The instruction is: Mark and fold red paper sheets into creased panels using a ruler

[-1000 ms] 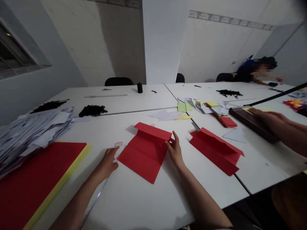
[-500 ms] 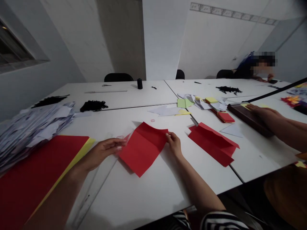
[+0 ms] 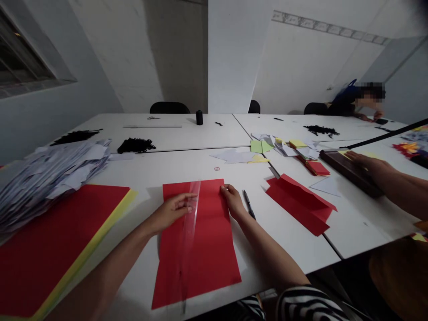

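A red sheet of paper [image 3: 210,249] lies unfolded in front of me, with a faint crease across it. Over it, lengthwise, is a clear plastic ruler [image 3: 190,223], smeared by motion. My left hand [image 3: 174,211] has its thumb and fingers closed on the ruler's left edge near the top. At the sheet's upper right edge, my right hand [image 3: 231,198] pinches the paper between thumb and fingers. Just right of that hand lies a black pen [image 3: 248,203], partly covered by my forearm. Further right rests a folded red paper [image 3: 297,205].
Large red sheets [image 3: 67,232] over yellow ones and a heap of white paper scraps [image 3: 67,174] fill the left. Farther off are black thread bundles [image 3: 135,145], a spool [image 3: 199,117] and paper offcuts [image 3: 234,155]. At right a co-worker's hands [image 3: 371,167] press a dark block [image 3: 347,171].
The red sheet was held up and part folded; now it lies opened flat. The ruler came from the table at left onto the sheet with my left hand. The pen has come into view.
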Action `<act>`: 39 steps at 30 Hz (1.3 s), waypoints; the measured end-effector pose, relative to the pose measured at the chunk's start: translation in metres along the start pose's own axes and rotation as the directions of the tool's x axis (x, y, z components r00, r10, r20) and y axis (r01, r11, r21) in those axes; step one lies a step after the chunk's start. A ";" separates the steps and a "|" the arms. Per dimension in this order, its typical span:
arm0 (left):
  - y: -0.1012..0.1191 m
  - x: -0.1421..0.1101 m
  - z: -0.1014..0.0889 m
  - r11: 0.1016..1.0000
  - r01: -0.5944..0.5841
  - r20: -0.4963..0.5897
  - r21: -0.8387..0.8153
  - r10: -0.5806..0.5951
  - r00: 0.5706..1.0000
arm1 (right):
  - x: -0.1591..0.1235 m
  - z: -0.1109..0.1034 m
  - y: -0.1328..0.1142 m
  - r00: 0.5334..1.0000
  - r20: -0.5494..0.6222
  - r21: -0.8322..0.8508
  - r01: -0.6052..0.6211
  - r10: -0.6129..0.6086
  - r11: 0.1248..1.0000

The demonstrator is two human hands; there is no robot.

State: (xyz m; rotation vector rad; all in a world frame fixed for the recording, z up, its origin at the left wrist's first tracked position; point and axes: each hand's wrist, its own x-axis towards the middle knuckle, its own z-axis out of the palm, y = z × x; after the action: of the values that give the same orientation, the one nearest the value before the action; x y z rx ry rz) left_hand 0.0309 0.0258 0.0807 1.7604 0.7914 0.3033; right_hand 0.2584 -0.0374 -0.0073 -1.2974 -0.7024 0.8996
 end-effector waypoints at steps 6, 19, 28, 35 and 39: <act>-0.057 0.020 0.012 0.976 -0.094 -0.140 0.195 0.122 0.983 | 0.022 0.031 0.005 0.996 0.044 -0.228 0.081 -0.073 0.970; -0.090 0.025 0.014 0.703 -0.117 -0.231 0.701 0.380 0.896 | -0.017 0.006 0.018 0.824 0.364 -0.646 0.559 -0.434 0.520; -0.084 0.016 0.024 0.647 -0.125 -0.186 0.752 0.389 0.902 | -0.031 -0.006 0.019 0.833 0.465 -0.760 0.550 -0.301 0.347; -0.081 0.016 0.021 0.621 -0.122 -0.111 0.774 0.323 0.940 | -0.029 -0.015 0.015 0.808 0.516 -0.743 0.588 -0.286 0.320; -0.080 0.018 0.022 0.612 -0.117 -0.112 0.782 0.324 0.939 | -0.029 -0.018 0.014 0.805 0.527 -0.746 0.592 -0.274 0.305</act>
State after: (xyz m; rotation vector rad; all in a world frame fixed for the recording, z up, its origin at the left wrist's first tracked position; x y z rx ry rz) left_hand 0.0278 0.0327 -0.0040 2.6999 0.9577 0.3874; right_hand 0.2571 -0.0710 -0.0222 -1.7384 -1.8970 0.1673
